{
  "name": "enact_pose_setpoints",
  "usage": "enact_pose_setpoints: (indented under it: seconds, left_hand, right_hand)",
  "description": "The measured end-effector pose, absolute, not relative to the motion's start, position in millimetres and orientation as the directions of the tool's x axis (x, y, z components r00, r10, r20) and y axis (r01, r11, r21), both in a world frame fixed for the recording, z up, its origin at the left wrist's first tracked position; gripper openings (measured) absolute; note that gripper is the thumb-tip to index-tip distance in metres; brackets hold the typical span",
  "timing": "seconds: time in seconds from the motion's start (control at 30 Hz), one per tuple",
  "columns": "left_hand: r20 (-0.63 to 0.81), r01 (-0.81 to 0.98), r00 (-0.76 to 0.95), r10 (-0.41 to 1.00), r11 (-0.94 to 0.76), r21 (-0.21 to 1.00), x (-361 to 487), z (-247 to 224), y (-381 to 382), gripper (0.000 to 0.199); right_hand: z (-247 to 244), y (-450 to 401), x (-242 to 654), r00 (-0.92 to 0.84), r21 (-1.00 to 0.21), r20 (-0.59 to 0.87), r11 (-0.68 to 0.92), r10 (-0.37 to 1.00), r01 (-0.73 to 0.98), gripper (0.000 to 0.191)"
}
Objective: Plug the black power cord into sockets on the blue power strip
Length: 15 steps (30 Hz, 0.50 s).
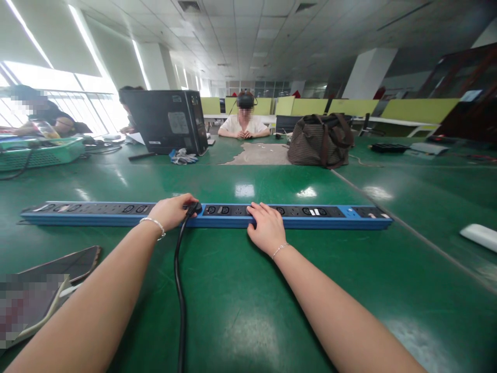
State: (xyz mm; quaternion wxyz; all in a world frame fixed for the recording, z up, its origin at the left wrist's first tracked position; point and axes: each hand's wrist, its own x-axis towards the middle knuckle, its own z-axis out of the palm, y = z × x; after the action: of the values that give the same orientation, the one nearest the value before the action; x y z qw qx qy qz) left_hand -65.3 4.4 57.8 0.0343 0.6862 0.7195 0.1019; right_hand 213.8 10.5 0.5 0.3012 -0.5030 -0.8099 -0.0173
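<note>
A long blue power strip (229,223) with a row of black sockets lies crosswise on the green table. My left hand (171,211) is closed on a black plug (193,209) at the strip's top face, left of its middle. Whether the prongs sit fully in a socket is hidden. From the plug a thick black cable (177,280) runs down toward the table's near edge. Right of the middle, my right hand (268,225) grips the power strip, its fingers over the top and thumb at the front side.
Phone-like flat items (62,267) lie at the near left. Farther back stand a green basket (58,153), a black computer case (171,122), gloves (183,156) and a brown bag (322,140). A person (244,124) sits opposite; others are at left. A white object (479,235) is at right.
</note>
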Motion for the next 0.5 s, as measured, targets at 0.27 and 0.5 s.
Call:
enact_pose_setpoints:
  seconds: [0.27, 0.5]
  left_hand:
    - [0.064, 0.935, -0.018, 0.998, -0.006, 0.355, -65.9, 63.2, -7.0, 0.048]
    - [0.010, 0.906, -0.324, 0.946, 0.307, 0.292, -49.7, 82.1, -19.9, 0.053]
  right_hand:
    - [-1.1, 10.6, 211.7, -0.280, -0.300, 0.534, 0.488, 0.798, 0.820, 0.044]
    - [-2.3, 11.2, 210.6, -0.277, -0.308, 0.538, 0.492, 0.796, 0.814, 0.043]
